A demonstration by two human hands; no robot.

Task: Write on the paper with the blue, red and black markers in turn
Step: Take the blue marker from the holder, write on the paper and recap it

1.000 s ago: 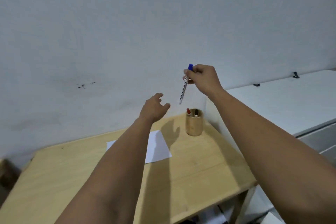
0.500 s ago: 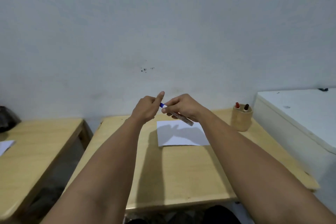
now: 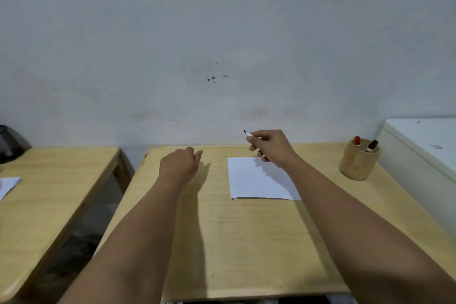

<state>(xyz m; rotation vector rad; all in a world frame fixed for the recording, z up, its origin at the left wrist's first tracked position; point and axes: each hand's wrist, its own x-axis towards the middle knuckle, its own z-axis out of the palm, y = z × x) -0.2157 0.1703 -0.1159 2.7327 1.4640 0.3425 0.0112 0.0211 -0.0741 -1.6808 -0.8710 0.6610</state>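
Nearest, both forearms are reaching out over the tabotop's front edge toward its middle — correction in name only: the tabletop [image 3: 246, 242] is carrying everything. The paper [image 3: 256, 180] is lying blank right of centre, toward the far edge. The left hand [image 3: 179, 163] is now hovering apart from the marker, its grip curled shut, possibly around the cap pulled off half a second ago, though no cap is showing. The right hand [image 3: 270, 147] is pinching the blue marker [image 3: 247, 133] just above the paper's far edge, bare tip pointing up and left — so uncapping looks done and writing in blue is likely next. At the far right corner the cup [image 3: 357, 163] is holding the red marker [image 3: 356, 140] and black marker [image 3: 372, 145].
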